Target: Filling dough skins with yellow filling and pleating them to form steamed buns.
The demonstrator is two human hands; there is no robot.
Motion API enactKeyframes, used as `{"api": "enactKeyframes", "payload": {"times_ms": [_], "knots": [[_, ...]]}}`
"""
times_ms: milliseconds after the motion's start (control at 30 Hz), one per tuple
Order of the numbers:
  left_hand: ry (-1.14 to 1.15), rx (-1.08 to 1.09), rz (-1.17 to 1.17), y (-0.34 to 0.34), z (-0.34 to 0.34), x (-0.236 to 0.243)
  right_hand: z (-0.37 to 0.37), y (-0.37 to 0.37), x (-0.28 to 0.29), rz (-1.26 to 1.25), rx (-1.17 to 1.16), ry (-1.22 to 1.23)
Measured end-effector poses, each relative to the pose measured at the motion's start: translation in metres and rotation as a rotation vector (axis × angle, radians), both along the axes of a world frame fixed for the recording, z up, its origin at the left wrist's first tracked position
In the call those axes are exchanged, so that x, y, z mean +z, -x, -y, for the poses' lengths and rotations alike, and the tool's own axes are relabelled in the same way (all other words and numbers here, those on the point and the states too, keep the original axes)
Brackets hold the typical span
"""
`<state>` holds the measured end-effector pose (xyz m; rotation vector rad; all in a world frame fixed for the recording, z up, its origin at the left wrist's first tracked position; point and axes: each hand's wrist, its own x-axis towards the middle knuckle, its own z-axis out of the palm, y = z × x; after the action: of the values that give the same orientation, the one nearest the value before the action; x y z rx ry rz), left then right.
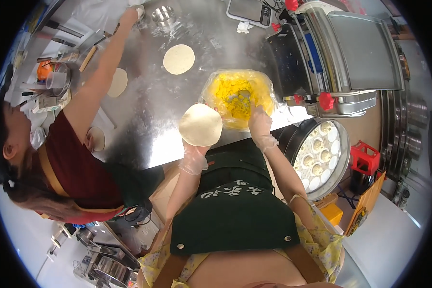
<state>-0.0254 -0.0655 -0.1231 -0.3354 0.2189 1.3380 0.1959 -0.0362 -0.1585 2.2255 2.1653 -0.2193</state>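
White-lettered green apron (235,225) shows near gloved hands (260,124), the left (195,149) holding dough (200,126).

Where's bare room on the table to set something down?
Bare metal table lies between the flat dough beside the co-worker's arm and the dough round on the left hand. The right is crowded: yellow filling, right hand, metal machine.

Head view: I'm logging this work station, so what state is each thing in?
Held dough: flat, round, nothing on top
Left hand: gloved, under that dough
Filling: yellow, crumbly
Plastic: clear, wrinkled, open around the filling
Right hand: gloved, at the plastic's edge; grip unclear
Table dough: flat, round
Table: smudged white in places
Steamer: uncovered, with buns inside
Buns: shaped
Machine: on or off, cannot tell
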Motion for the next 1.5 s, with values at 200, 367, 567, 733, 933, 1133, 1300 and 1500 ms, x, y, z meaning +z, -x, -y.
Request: {"api": "enactKeyframes", "payload": {"times_ms": [200, 367, 567, 733, 933, 1133, 1300, 1500], "knots": [[0.058, 0.055, 0.000, 0.006, -0.004, 0.015, -0.036, -0.003, -0.002, -0.045, -0.007, -0.142], [0.005, 0.016, 0.004, 0.001, -0.009, 0.013, -0.053, 0.009, -0.028, -0.044, 0.217, -0.212], [0.005, 0.053, 0.020, 0.019, -0.001, -0.007, -0.028, 0.004, -0.001, -0.035, 0.317, -0.176], [0.004, 0.032, 0.062, 0.014, -0.005, -0.002, -0.053, 0.027, -0.003, -0.030, 0.410, -0.285], [0.021, 0.066, 0.020, 0.018, -0.002, -0.006, -0.033, 0.005, 0.012, -0.012, 0.522, -0.176], [0.020, 0.059, 0.052, 0.017, -0.002, -0.006, -0.040, 0.023, 0.013, 0.080, 0.629, -0.208], [0.033, 0.105, 0.016, 0.023, 0.001, -0.009, -0.021, -0.012, 0.023, 0.143, 0.571, -0.231], [0.001, 0.057, 0.062, 0.014, 0.002, -0.009, 0.005, -0.012, 0.006, -0.027, 0.425, -0.142]]}}
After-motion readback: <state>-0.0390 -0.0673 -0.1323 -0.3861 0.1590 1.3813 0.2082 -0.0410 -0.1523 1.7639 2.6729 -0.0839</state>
